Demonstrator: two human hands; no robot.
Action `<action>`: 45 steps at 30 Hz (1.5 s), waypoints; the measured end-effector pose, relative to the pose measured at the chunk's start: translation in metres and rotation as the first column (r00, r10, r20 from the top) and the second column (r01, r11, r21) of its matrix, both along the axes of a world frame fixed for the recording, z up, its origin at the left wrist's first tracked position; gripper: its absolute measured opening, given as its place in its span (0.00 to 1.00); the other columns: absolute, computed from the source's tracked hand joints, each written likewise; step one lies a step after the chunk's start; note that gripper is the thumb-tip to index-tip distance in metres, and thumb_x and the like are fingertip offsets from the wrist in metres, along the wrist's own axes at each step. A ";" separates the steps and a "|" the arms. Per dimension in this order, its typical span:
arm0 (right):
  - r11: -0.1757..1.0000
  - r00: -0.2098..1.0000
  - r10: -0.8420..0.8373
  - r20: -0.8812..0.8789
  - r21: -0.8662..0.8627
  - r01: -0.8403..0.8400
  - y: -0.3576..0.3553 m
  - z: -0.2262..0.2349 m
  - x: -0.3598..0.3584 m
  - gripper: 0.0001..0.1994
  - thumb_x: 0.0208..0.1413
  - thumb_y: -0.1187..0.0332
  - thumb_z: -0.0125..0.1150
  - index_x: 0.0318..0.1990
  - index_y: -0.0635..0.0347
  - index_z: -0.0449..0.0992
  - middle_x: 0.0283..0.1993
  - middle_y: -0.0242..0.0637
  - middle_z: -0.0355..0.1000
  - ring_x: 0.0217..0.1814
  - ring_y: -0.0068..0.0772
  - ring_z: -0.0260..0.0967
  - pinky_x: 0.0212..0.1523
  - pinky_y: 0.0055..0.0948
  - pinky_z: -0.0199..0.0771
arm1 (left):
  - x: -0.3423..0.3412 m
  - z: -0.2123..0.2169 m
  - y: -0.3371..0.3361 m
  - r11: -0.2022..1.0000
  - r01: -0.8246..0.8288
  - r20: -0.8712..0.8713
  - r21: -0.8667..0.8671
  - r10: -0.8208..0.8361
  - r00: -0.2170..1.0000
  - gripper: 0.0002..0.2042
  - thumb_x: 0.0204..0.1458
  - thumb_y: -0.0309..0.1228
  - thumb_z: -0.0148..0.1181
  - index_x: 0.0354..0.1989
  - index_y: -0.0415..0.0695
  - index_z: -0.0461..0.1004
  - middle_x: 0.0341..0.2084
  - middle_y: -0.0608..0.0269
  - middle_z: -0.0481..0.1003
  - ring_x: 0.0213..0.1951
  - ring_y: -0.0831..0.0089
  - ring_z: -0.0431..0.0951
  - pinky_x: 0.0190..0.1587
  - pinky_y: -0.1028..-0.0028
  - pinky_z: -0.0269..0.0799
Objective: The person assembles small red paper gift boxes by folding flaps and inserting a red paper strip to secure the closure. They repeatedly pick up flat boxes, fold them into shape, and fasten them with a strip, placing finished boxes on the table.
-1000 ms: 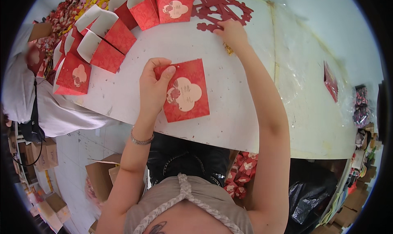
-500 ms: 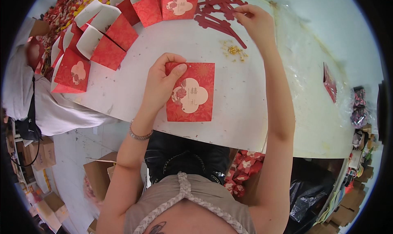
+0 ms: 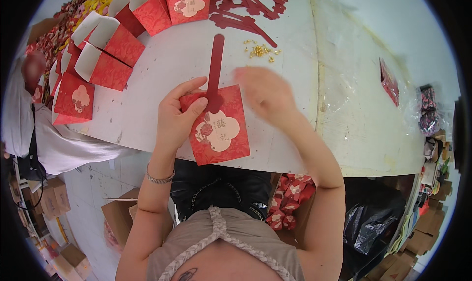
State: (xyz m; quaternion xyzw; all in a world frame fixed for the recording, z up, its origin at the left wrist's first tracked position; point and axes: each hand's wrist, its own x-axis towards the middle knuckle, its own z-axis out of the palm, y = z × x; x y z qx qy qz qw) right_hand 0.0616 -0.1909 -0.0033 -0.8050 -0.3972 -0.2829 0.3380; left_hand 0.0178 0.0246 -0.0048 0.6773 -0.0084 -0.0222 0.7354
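Note:
My left hand (image 3: pixel 176 115) grips the upper left of a red gift box (image 3: pixel 236 146), which looks flat and carries a pale flower-shaped label. Under the same thumb lies the broad end of a dark red paper strip (image 3: pixel 215 67), its narrow end pointing away past the box's far edge. Just right of the box's far corner is my right hand (image 3: pixel 269 93), smeared by motion; whether its fingers hold anything cannot be made out. Small gold paper fasteners (image 3: pixel 259 51) lie loose beyond it. Farther back sits a pile of similar dark red strips (image 3: pixel 250 5).
Several opened red boxes (image 3: pixel 110 69) stand along the table's left side and far edge. Heaped red and yellow pieces (image 3: pixel 93 5) fill the far left. Clear plastic film (image 3: pixel 337 59) and a red packet (image 3: pixel 389 82) lie at right. A person in light clothes (image 3: pixel 73 143) is at left.
My right hand has come back from the strip pile toward the box. One strip now lies on the box under my left thumb, and the box has tilted.

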 end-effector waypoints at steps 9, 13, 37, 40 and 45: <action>0.855 0.884 -0.466 -0.040 -0.279 0.438 -0.035 -0.053 0.024 0.01 0.45 0.72 0.63 0.27 0.54 0.78 0.30 0.29 0.71 0.33 0.33 0.69 0.32 0.30 0.71 | -0.014 0.003 -0.006 0.992 -0.122 0.110 0.016 0.119 0.987 0.08 0.52 0.21 0.57 0.40 0.36 0.74 0.27 0.66 0.76 0.27 0.84 0.74 0.30 0.83 0.70; 0.773 0.866 -0.495 0.067 -0.422 0.474 -0.023 -0.040 0.013 0.01 0.45 0.70 0.64 0.27 0.53 0.78 0.30 0.29 0.71 0.30 0.30 0.69 0.29 0.29 0.71 | -0.017 0.004 -0.007 0.985 -0.159 0.209 0.064 0.142 0.967 0.06 0.52 0.21 0.57 0.38 0.37 0.74 0.29 0.66 0.76 0.27 0.85 0.73 0.29 0.84 0.69; 0.967 0.978 -0.181 -0.105 0.160 0.197 0.045 0.014 -0.067 0.11 0.31 0.76 0.70 0.28 0.58 0.79 0.27 0.29 0.66 0.31 0.33 0.60 0.29 0.28 0.61 | -0.031 0.000 -0.010 0.979 -0.119 0.445 0.163 0.035 0.895 0.05 0.52 0.19 0.54 0.36 0.38 0.71 0.31 0.63 0.72 0.28 0.79 0.74 0.28 0.81 0.69; 0.966 0.965 -0.200 -0.172 0.132 0.224 0.051 0.023 -0.073 0.11 0.31 0.77 0.69 0.28 0.58 0.79 0.27 0.30 0.67 0.31 0.33 0.60 0.31 0.29 0.61 | -0.028 -0.006 -0.004 0.950 -0.204 0.634 0.237 0.008 0.773 0.07 0.48 0.18 0.57 0.35 0.39 0.71 0.29 0.61 0.73 0.25 0.74 0.74 0.27 0.79 0.69; 0.946 0.939 -0.225 -0.258 0.175 0.275 0.048 0.028 -0.074 0.13 0.32 0.77 0.69 0.30 0.56 0.77 0.29 0.30 0.67 0.33 0.35 0.61 0.36 0.30 0.62 | -0.029 -0.002 -0.004 0.916 -0.265 0.742 0.303 -0.052 0.669 0.10 0.42 0.18 0.61 0.34 0.40 0.72 0.25 0.59 0.74 0.22 0.68 0.74 0.24 0.76 0.68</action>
